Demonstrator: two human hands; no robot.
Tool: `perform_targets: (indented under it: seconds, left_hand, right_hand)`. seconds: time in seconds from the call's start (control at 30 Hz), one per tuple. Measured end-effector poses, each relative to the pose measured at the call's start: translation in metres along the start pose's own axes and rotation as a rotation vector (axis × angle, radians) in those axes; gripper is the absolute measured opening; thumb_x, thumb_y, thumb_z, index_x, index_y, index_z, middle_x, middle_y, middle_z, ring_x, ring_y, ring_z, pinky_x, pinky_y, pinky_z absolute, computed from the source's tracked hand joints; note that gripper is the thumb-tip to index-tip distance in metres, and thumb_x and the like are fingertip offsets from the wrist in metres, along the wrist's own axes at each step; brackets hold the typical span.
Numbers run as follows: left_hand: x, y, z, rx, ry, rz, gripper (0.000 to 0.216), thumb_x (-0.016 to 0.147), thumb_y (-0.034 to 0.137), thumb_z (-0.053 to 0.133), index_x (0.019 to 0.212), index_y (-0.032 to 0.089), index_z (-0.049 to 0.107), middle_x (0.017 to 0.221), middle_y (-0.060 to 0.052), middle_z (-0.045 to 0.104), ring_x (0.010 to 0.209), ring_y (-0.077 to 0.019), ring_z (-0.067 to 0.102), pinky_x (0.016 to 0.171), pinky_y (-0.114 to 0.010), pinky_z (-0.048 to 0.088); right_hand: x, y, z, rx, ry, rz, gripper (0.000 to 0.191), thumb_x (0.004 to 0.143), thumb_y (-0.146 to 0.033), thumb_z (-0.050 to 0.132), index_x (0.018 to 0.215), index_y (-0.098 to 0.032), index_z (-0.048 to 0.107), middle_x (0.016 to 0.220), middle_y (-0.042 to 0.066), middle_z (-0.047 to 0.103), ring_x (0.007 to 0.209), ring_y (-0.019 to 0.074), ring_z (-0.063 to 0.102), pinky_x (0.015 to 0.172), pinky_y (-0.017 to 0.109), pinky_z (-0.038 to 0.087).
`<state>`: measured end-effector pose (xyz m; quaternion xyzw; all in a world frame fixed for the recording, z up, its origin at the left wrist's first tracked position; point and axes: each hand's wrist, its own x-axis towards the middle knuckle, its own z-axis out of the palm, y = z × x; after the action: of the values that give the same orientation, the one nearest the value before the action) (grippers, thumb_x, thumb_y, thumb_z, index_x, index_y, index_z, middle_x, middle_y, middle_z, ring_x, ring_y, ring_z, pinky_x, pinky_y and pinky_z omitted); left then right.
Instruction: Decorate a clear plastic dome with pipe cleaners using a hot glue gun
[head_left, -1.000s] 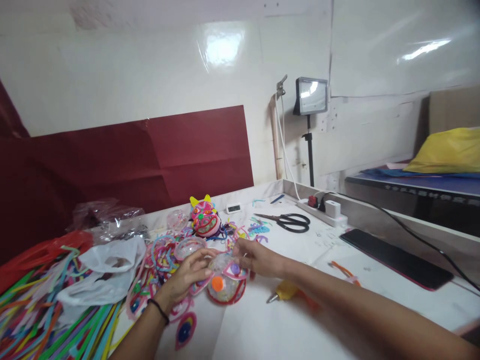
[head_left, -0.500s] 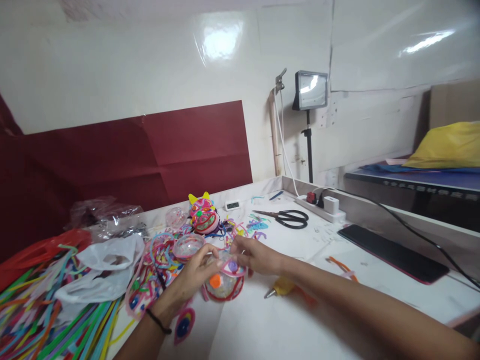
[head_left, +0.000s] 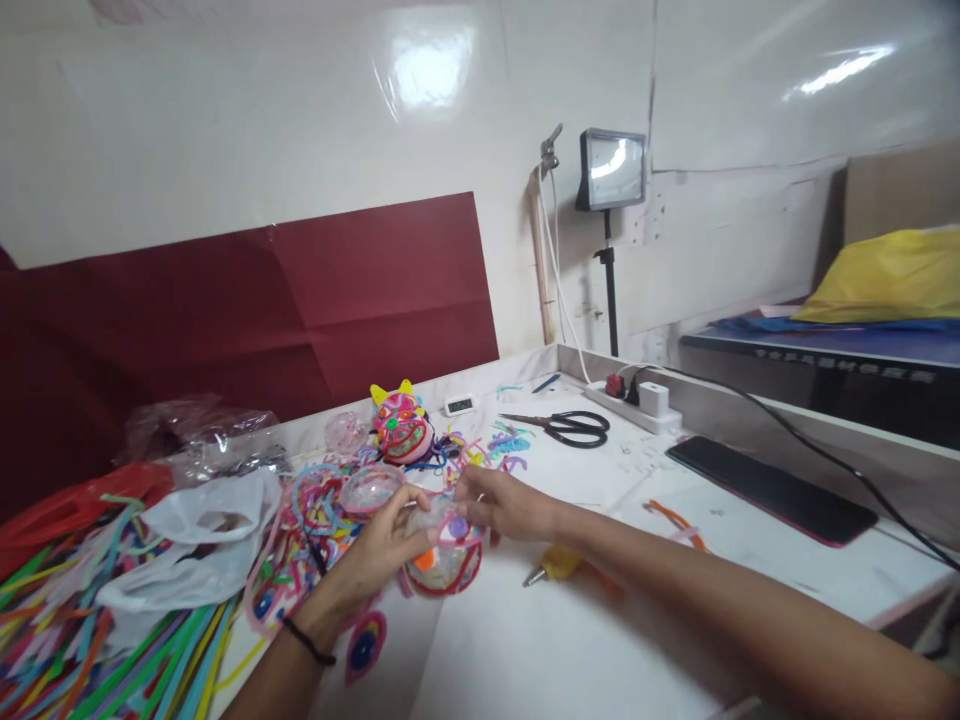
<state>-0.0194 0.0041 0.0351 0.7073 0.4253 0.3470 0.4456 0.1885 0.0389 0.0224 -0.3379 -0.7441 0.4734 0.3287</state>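
Clamped on clear dome (head_left: pixel 444 568) from both sides, with fingers of left grip (head_left: pixel 379 545) and right grip (head_left: pixel 499 503) closed on its upper rim. Sits low at centre of table (head_left: pixel 525 650); cannot tell whether touching it. Bears orange pom-pom (head_left: pixel 424 557) and red pipe-cleaner border; contents too blurred to identify. Just behind left grip, second dome (head_left: pixel 370 490) amid bent pipe cleaners (head_left: pixel 315 520). At left, white bag (head_left: pixel 202 540) on coloured strips (head_left: pixel 75 640). Open surface toward near edge and right. Beside right forearm, yellow-handled tool (head_left: pixel 559 567); well back near raised rim (head_left: pixel 495 368), scissors (head_left: pixel 570 427). Reaches forward with both forearms converging on dome, black band on left wrist.
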Motion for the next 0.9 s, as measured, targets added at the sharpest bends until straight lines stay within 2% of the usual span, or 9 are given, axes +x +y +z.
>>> perform_targets:
  seconds: [0.43,0.53,0.63,0.9]
  left_hand:
    - [0.0012,0.0005,-0.0048,0.007,-0.014,0.037,0.032,0.076,0.042,0.069,0.088,0.023,0.047,0.09,0.001,0.052,0.085,-0.0156,0.053,0.071,-0.024,0.041]
    - [0.0011,0.0002,-0.0045,-0.001,0.013,0.029,0.033,0.073,0.043,0.073,0.083,0.022,0.049,0.112,-0.005,0.057,0.106,-0.0211,0.055,0.086,-0.029,0.043]
    - [0.0008,0.0002,-0.0037,0.008,0.03,0.037,0.031,0.072,0.043,0.073,0.077,0.021,0.053,0.132,-0.009,0.052,0.122,-0.0256,0.049,0.1,-0.035,0.037]
    - [-0.001,0.0002,-0.0013,0.013,0.021,0.063,0.027,0.077,0.045,0.07,0.077,0.021,0.058,0.141,-0.008,0.047,0.132,-0.0274,0.041,0.109,-0.042,0.03]
  right_hand:
    - [0.0012,-0.0015,-0.0014,0.042,-0.014,0.016,0.01,0.085,-0.016,0.058,0.081,-0.019,0.05,0.074,-0.004,0.052,0.053,0.0083,0.053,0.041,0.019,0.05]
    - [0.0011,-0.0011,-0.0009,0.044,-0.016,0.016,0.011,0.085,-0.019,0.06,0.079,-0.019,0.051,0.072,-0.004,0.052,0.053,0.0084,0.054,0.041,0.019,0.05]
    - [0.001,-0.0009,-0.0002,0.043,-0.011,0.016,0.01,0.085,-0.02,0.059,0.079,-0.019,0.05,0.071,-0.004,0.051,0.052,0.0081,0.053,0.04,0.019,0.05]
    - [-0.0005,-0.0035,0.0,0.038,0.006,0.009,0.01,0.084,-0.017,0.059,0.078,-0.018,0.05,0.07,-0.005,0.052,0.049,0.0067,0.052,0.041,0.019,0.05]
